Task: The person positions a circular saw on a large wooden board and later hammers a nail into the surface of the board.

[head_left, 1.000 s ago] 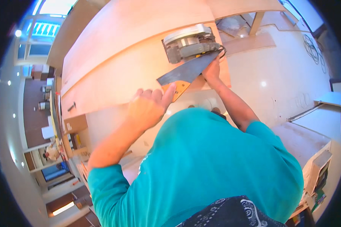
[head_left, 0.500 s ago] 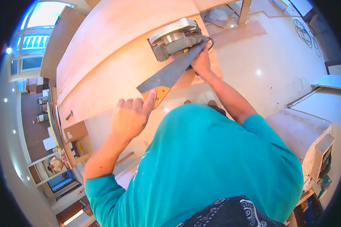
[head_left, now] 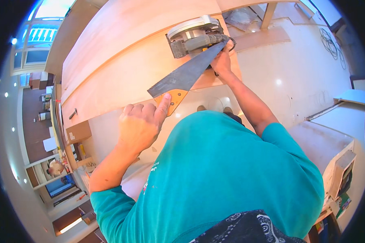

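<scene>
Evidently for steadiness, the left hand curled around the orange handle of a dark, tapering steel handsaw, thumb flat along it, at the near edge of the pale plywood worktop. Behind the blade's tip was the right hand, its grip impossible to tell. A grey-and-silver circular saw sat by the right edge, probably for stable support; beyond, coiled dark cable lay on glossy white floor.

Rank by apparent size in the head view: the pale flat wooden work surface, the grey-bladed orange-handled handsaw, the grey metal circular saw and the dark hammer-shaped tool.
1. Wooden work surface
2. Handsaw and circular saw: too alike to rank
3. Hammer-shaped tool
</scene>
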A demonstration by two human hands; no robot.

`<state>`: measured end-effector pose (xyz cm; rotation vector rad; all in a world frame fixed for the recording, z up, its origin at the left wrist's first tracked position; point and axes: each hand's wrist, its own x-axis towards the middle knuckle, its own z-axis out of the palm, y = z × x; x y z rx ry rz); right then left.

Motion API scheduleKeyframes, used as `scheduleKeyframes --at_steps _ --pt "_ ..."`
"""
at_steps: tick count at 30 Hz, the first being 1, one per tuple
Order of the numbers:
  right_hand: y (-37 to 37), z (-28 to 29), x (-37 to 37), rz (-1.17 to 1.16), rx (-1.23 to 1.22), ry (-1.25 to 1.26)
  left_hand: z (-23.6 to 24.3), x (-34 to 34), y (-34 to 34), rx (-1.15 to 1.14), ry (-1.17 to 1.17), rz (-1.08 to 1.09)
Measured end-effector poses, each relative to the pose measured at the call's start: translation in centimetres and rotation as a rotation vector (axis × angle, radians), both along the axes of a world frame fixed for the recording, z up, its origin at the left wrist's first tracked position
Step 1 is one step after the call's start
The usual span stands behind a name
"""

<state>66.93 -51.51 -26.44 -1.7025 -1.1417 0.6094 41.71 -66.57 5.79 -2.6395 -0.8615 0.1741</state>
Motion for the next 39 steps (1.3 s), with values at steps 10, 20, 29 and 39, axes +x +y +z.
scheduleKeyframes --at_steps 10,20,29,39 --pt "-0.6 -0.7 0.7 0.034 -0.1 0.02 0.9 -0.3 1.3 -0.029 -0.002 -0.04" --pt "-0.4 -3.9 2.5 0.104 -0.101 0.102 1.3 0.2 2.6 -0.068 0.046 -0.037" --pt "-0.7 -2.4 2.9 0.135 -0.094 0.059 0.9 1.5 3.0 -0.069 0.014 -0.029" --pt "-0.7 -2.7 3.0 0.191 -0.066 0.249 1.3 -0.9 2.5 -0.197 -0.092 0.103"
